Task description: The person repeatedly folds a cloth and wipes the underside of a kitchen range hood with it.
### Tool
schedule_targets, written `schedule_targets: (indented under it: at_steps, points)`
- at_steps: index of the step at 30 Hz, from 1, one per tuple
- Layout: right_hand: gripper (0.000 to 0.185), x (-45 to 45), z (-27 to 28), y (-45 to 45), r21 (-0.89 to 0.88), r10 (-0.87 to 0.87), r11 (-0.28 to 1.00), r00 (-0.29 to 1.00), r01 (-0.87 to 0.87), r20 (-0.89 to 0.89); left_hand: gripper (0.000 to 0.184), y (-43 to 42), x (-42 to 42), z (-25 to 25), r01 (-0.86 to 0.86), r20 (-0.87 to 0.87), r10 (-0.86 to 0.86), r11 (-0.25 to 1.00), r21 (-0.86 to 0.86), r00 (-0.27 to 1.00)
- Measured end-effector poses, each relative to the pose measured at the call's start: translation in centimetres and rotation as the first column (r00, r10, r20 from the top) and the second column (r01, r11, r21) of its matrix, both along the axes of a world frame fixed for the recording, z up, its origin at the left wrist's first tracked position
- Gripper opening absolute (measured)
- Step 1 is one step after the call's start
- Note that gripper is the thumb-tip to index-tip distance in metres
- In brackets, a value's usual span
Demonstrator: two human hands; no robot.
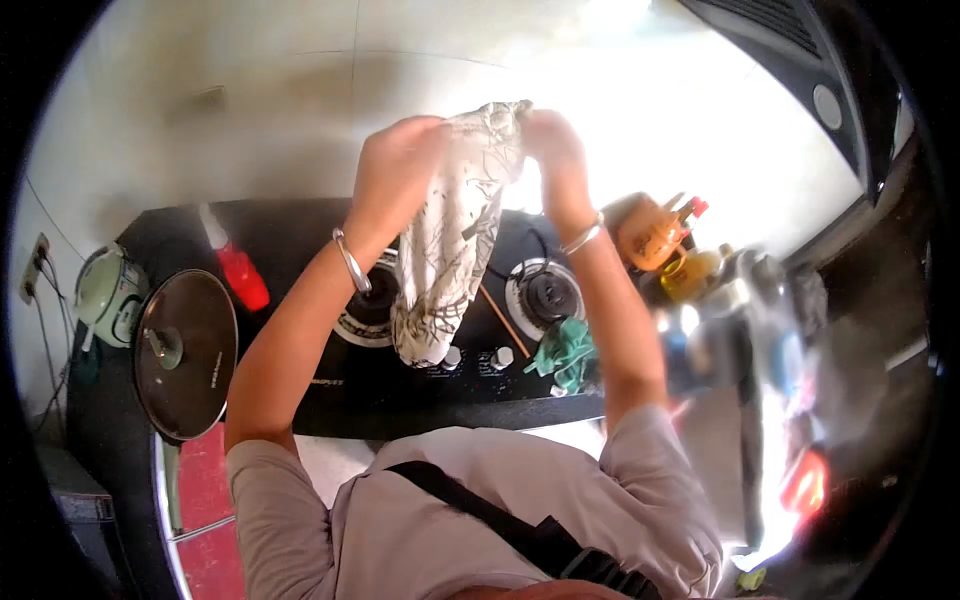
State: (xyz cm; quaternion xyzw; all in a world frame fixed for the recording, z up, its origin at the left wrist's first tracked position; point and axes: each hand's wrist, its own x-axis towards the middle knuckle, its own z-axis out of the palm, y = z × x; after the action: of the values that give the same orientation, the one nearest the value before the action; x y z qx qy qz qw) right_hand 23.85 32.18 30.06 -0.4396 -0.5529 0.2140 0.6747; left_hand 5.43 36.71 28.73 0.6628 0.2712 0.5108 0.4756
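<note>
A pale cloth (455, 230) with a dark line pattern hangs bunched and lengthwise above the stove (420, 400). My left hand (403, 150) is closed on its upper left edge. At the cloth's upper right corner, my right hand (555, 145) is closed too, its fingers blurred and washed out by glare. The cloth's lower end covers part of the left burner (370, 305). To its right lie a thin wooden stick (505, 322), the right burner (552, 293) and a crumpled green rag (565, 355) near the front edge.
On the left stand a glass pan lid (187, 375), a pale green cooker (108, 290) and a red bottle (242, 275). An orange bottle (648, 237) and a yellow bottle (688, 272) stand right of my right forearm. The range hood (800, 75) juts in at upper right.
</note>
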Motion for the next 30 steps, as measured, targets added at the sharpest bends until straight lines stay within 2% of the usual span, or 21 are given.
schedule_targets:
  at_steps: [1, 4, 5, 6, 8, 10, 11, 12, 14, 18, 19, 20, 22, 24, 25, 26, 28, 29, 30]
  points:
    - [0.008, 0.1, 0.2, -0.5, -0.115, -0.044, 0.993, 0.997, 0.036, -0.069, 0.021, -0.5, 0.0, 1.0, 0.039, -0.014, -0.039, 0.999, -0.031, 0.999]
    - [0.009, 1.2, -0.6, -0.8, -0.248, -0.077, 0.965, 0.996, 0.087, 0.049, 0.02, -0.3, 1.2, 1.5, 0.147, 0.146, -0.12, 0.971, -0.189, 0.982]
    - [0.016, 2.9, -2.6, 0.4, -0.097, -0.173, 0.972, 0.934, 0.213, 0.313, 0.019, 0.1, 1.4, 1.4, 0.17, 0.079, -0.158, 0.969, -0.178, 0.984]
    - [0.019, 3.3, -3.7, 0.5, 0.008, -0.304, 0.948, 0.895, 0.319, 0.326, 0.017, 0.1, 1.8, 1.2, 0.14, 0.057, -0.134, 0.983, -0.116, 0.989]
    - [0.018, 2.6, -2.4, -1.3, 0.293, -0.487, 0.869, 0.793, 0.399, 0.365, 0.015, 1.0, 3.0, 0.0, 0.104, 0.058, -0.101, 0.993, -0.057, 0.993]
    - [0.018, 1.8, -0.9, -2.7, 0.28, -0.357, 0.924, 0.853, 0.262, 0.381, 0.014, -0.4, 3.9, 1.4, 0.129, -0.004, -0.129, 0.989, -0.068, 0.992]
    - [0.018, 1.5, -1.0, -2.8, 0.239, -0.271, 0.953, 0.879, 0.188, 0.393, 0.015, -0.2, 4.3, 1.3, 0.194, 0.002, -0.194, 0.979, -0.061, 0.981]
    - [0.017, 1.2, -1.1, -3.1, 0.189, -0.254, 0.963, 0.875, 0.191, 0.412, 0.015, -0.2, 4.8, 1.2, 0.185, -0.041, -0.185, 0.983, -0.004, 0.982]
    - [0.017, 1.7, -1.6, -3.0, 0.104, -0.223, 0.975, 0.884, 0.198, 0.411, 0.015, 0.0, 5.4, 1.1, 0.133, -0.151, -0.124, 0.99, 0.053, 0.981]
    - [0.011, 3.1, -2.9, -2.7, 0.273, -0.365, 0.927, 0.784, 0.256, 0.503, 0.014, 0.7, 6.9, -0.5, 0.04, -0.302, 0.026, 0.976, 0.212, 0.953]
    - [0.009, 3.3, -2.9, -2.9, 0.303, -0.396, 0.914, 0.747, 0.268, 0.534, 0.014, 0.4, 7.3, -0.1, 0.012, -0.372, 0.107, 0.953, 0.304, 0.922]
    - [0.007, 3.6, -2.9, -2.9, 0.335, -0.428, 0.9, 0.707, 0.278, 0.563, 0.015, 0.8, 7.8, -0.9, -0.008, -0.348, 0.125, 0.948, 0.318, 0.929]
    - [0.005, 4.2, -3.4, -2.4, 0.375, -0.469, 0.88, 0.668, 0.292, 0.578, 0.015, 0.9, 8.3, -0.7, -0.012, -0.4, 0.239, 0.869, 0.495, 0.885]
    - [0.006, 4.4, -3.6, -2.2, 0.395, -0.497, 0.866, 0.626, 0.307, 0.601, 0.017, 0.4, 8.6, -0.2, 0.0, -0.473, 0.265, 0.872, 0.489, 0.84]
    - [0.007, 4.4, -3.6, -1.8, 0.435, -0.526, 0.844, 0.64, 0.313, 0.56, 0.02, 0.3, 9.0, -0.2, -0.006, -0.452, 0.225, 0.9, 0.436, 0.863]
    - [0.007, 4.5, -3.4, -1.9, 0.374, -0.485, 0.871, 0.688, 0.32, 0.54, 0.025, 0.2, 9.2, -0.2, -0.009, -0.426, 0.184, 0.924, 0.382, 0.886]
    - [0.007, 4.8, -2.3, -2.8, 0.243, -0.399, 0.916, 0.775, 0.318, 0.49, 0.029, 0.0, 9.2, 0.4, 0.03, -0.428, 0.324, 0.768, 0.64, 0.844]
    - [0.009, 5.0, -2.6, -2.2, 0.214, -0.331, 0.939, 0.87, 0.268, 0.364, 0.032, -0.1, 9.1, 0.5, 0.061, -0.414, 0.388, 0.664, 0.745, 0.823]
    - [0.01, 5.2, -2.6, -2.0, 0.093, -0.204, 0.978, 0.95, 0.187, 0.236, 0.033, -0.2, 9.0, 0.4, 0.1, -0.449, 0.278, 0.751, 0.653, 0.85]
